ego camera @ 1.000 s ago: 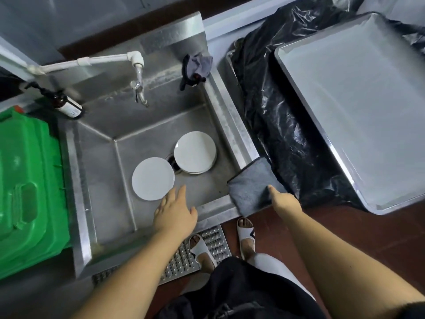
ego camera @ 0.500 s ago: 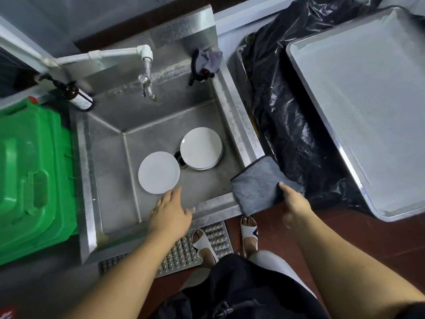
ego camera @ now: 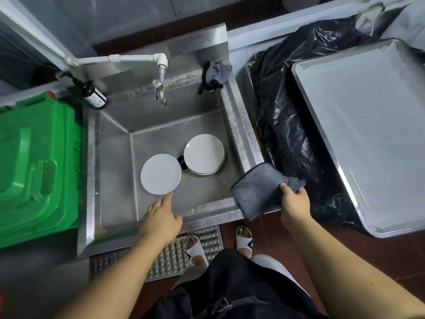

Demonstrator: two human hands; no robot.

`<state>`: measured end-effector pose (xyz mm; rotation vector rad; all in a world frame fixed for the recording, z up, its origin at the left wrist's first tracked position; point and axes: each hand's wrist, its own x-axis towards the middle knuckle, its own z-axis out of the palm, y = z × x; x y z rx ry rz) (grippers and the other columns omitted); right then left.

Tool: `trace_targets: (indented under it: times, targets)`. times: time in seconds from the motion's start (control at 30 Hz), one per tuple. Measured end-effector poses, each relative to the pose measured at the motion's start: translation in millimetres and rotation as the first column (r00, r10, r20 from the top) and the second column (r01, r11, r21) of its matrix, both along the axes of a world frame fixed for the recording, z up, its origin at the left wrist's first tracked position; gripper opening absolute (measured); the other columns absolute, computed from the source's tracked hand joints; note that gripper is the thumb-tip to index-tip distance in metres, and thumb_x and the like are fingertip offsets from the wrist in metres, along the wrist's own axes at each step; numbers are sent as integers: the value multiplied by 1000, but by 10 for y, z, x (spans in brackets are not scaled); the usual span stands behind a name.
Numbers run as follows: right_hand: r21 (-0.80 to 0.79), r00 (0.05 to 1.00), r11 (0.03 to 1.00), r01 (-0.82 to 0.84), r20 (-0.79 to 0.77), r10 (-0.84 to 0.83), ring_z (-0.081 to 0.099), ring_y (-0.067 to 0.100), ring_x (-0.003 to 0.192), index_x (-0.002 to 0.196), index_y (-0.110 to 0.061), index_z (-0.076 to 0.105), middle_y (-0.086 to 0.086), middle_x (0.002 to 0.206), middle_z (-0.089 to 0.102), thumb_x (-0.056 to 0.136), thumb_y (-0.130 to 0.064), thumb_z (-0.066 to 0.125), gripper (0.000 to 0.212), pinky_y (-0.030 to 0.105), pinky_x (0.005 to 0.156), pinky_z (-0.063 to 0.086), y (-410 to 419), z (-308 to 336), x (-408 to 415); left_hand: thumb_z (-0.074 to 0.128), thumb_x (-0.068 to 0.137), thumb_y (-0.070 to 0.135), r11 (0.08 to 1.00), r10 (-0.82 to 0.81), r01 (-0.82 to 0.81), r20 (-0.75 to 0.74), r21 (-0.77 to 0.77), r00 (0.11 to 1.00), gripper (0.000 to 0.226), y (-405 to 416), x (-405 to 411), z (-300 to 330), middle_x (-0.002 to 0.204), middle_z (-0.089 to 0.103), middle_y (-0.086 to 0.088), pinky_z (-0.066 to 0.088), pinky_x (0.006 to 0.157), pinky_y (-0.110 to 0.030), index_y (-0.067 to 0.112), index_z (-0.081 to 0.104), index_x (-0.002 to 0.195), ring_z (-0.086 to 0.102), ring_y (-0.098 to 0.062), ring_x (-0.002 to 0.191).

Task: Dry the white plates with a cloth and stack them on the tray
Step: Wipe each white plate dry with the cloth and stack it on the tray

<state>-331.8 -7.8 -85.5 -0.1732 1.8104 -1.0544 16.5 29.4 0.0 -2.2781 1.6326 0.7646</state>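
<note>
Grey cloth (ego camera: 259, 188) in right hand (ego camera: 294, 203), lengthwise toward sink (ego camera: 239, 139).

A green plastic bin (ego camera: 39, 162) stands left of my steel sink (ego camera: 239, 134), a dark pump bottle (ego camera: 90, 94) and tap (ego camera: 161, 88) at its back rim; black plastic sheeting (ego camera: 292, 125) lies right, my sandals (ego camera: 244, 238) below.

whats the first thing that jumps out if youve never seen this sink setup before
Two spots of white plates in the steel sink, one single, the other a small stack by the drain. Then the bright green bin on the left, and the right hand gripping a grey cloth at the sink's front corner.
</note>
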Motion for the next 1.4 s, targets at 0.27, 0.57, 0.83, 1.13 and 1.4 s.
trace_targets:
  times: [0.27, 0.57, 0.83, 1.13, 1.4]
  targets:
    - [-87, 985, 995, 52, 167, -37, 62, 34, 130, 148, -19, 49, 11, 142, 62, 109, -11, 53, 40, 59, 112, 50, -229, 249, 247, 55, 98, 30, 989, 142, -144, -55, -35, 988, 78, 120, 302, 13, 164, 41, -4, 48, 110, -49, 38, 15, 165, 41, -30, 148]
    - [-79, 935, 994, 74, 352, -42, 69, 31, 113, 141, -23, 58, 6, 131, 69, 111, -14, 51, 32, 45, 81, 58, -620, 593, 866, 60, 98, 31, 981, 184, -188, -98, -35, 978, 79, -82, 880, -37, 163, 44, -4, 50, 108, -48, 35, 18, 165, 48, -30, 143]
    - [-139, 851, 986, -87, 504, 146, 65, 39, 130, 144, 0, 60, 24, 137, 69, 97, -30, 72, 58, 57, 113, 49, -956, 800, 1549, 57, 98, 33, 985, 167, -171, -136, -16, 977, 77, -359, 1653, -91, 161, 46, -5, 55, 93, -43, 38, 17, 164, 57, -32, 132]
    - [7, 790, 996, -90, 609, 67, 78, 41, 103, 138, 6, 58, 28, 122, 75, 93, -14, 67, 50, 50, 80, 63, -1059, 587, 2150, 57, 97, 33, 992, 127, -119, -192, 51, 973, 79, -575, 2207, -326, 158, 49, -6, 60, 72, -38, 38, 15, 163, 69, -28, 101]
    - [178, 735, 981, -82, 675, -61, 80, 37, 98, 132, 6, 63, 24, 118, 77, 78, -9, 75, 58, 44, 68, 65, -1214, 155, 2177, 55, 98, 36, 977, 142, -109, -177, 184, 974, 78, -633, 2258, -699, 159, 47, -5, 62, 79, -41, 37, 13, 164, 68, -25, 104]
